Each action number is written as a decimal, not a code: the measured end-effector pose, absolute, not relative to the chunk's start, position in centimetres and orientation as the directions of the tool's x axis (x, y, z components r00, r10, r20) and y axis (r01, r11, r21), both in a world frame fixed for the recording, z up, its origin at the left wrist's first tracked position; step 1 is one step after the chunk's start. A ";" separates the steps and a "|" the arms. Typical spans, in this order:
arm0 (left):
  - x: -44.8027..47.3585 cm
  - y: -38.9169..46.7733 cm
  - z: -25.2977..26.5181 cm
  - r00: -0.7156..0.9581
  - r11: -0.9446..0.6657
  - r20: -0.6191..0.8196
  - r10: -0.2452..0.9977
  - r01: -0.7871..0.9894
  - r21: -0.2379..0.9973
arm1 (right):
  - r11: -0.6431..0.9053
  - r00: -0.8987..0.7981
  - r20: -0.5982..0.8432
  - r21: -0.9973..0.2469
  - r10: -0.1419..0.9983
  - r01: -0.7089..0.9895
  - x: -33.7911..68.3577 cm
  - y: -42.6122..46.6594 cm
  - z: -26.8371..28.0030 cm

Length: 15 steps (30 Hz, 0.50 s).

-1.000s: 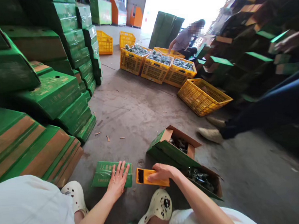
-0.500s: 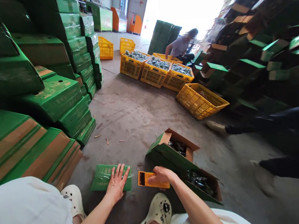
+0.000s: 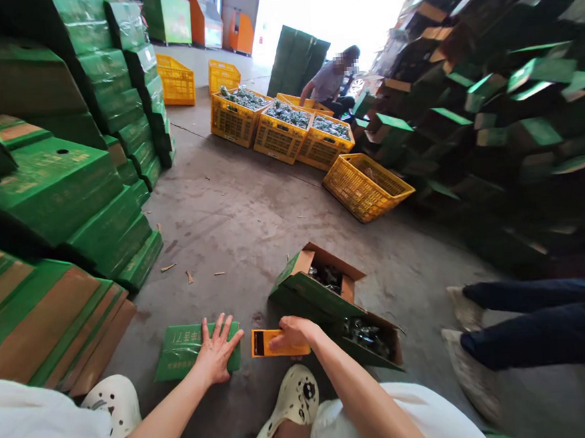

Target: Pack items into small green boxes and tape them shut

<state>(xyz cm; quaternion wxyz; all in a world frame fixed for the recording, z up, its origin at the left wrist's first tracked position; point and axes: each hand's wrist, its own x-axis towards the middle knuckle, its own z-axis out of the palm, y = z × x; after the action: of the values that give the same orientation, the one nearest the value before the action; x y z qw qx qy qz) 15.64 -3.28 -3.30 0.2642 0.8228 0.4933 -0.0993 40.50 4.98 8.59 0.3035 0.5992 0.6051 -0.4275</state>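
Observation:
My left hand (image 3: 217, 351) lies with fingers spread on a closed green carton (image 3: 179, 354) with pale lettering, down on the floor. To its right, my right hand (image 3: 291, 332) grips a flat orange rectangular tool (image 3: 276, 351) with a dark window at its left end; its exact kind is unclear. A small gap separates the tool from the carton. Just beyond my right forearm stands an open green box (image 3: 303, 298), with dark pieces in shiny clear wrapping showing in its two openings. My right fingers are partly hidden behind the tool.
Green cartons (image 3: 89, 173) are stacked high on the left. Ahead, yellow crates (image 3: 277, 137) hold wrapped goods, with a person (image 3: 330, 83) crouching behind. A tilted yellow crate (image 3: 365, 187) sits nearer. Boxes (image 3: 466, 127) pile up on the right. Another person's legs (image 3: 534, 315) stand at right.
The view has turned slightly right, shifting the scene leftward. My left fingers have spread wider on the carton. The standing person's feet show closer together. My right hand keeps hold of the orange tool.

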 end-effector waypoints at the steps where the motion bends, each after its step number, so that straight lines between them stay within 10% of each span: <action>1: 15.7 -3.2 -3.1 0.489 -0.363 -0.438 0.755 0.867 0.341 | -0.081 -0.100 -0.884 -0.153 0.456 0.985 40.5 5.0 8.5; 15: 15.4 -3.7 -5.4 0.472 -0.378 -0.380 0.796 0.877 0.297 | -0.135 -0.114 -0.923 -0.174 0.366 0.975 41.0 4.9 8.2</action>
<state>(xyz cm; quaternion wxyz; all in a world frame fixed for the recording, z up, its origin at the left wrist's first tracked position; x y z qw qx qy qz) 15.38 -3.69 -5.39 0.2332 0.8255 0.5065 -0.0872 40.99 4.94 8.18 0.3197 0.5836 0.5747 -0.4764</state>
